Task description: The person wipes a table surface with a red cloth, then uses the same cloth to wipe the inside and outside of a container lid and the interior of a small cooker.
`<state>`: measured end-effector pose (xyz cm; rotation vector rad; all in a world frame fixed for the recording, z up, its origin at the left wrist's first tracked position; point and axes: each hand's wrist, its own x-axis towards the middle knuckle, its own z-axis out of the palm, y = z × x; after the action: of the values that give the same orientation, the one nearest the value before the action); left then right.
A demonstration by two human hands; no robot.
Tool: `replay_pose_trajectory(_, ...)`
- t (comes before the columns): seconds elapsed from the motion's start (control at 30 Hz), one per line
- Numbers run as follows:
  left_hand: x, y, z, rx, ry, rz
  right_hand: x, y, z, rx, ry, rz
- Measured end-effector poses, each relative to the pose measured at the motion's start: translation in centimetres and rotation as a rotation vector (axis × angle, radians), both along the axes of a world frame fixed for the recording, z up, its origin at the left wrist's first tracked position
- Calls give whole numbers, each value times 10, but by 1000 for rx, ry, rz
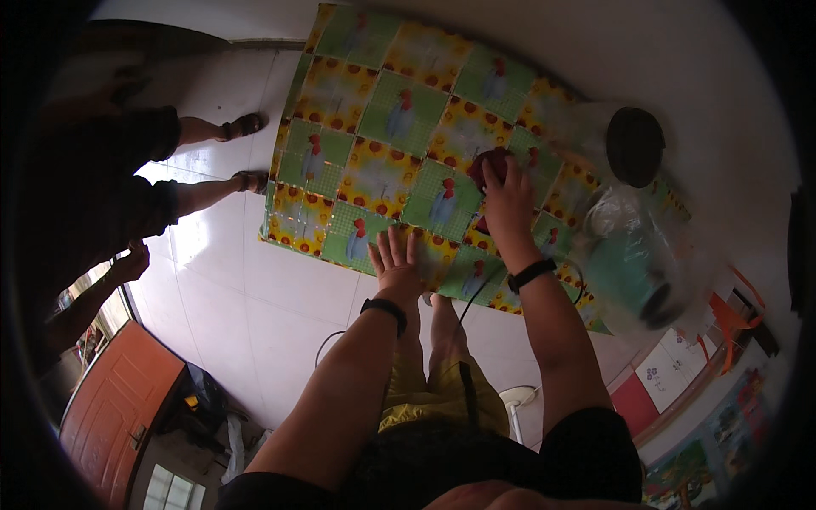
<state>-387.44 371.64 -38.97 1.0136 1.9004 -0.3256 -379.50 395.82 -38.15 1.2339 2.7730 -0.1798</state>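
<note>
A patterned plastic tablecloth [389,172] in green and yellow squares covers the table before me. My right hand [510,201] presses a dark red cloth [489,167] on it, fingers bent over the fabric; another bit of dark red shows below, beside the wrist. Nearer the front edge, my left hand [396,258] rests palm down with its fingers spread and holds nothing. Each wrist bears a black band.
At the table's right end stand clear plastic bags [621,255] with something green inside, and a round dark object [635,146]. Another person [108,166] stands beyond the left end. An orange-brown door [121,408] is at lower left, a white fan-like stand [517,398] at my right.
</note>
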Motion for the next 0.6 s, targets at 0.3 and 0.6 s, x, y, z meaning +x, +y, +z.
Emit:
replay_pose_trajectory(0.3,0,2,15,-8,6,73,-4,-11,4,-48,-167,-44)
replay_pose_trajectory(0.6,2,0,4,46,69,9,-13,13,-8,126,-107,114)
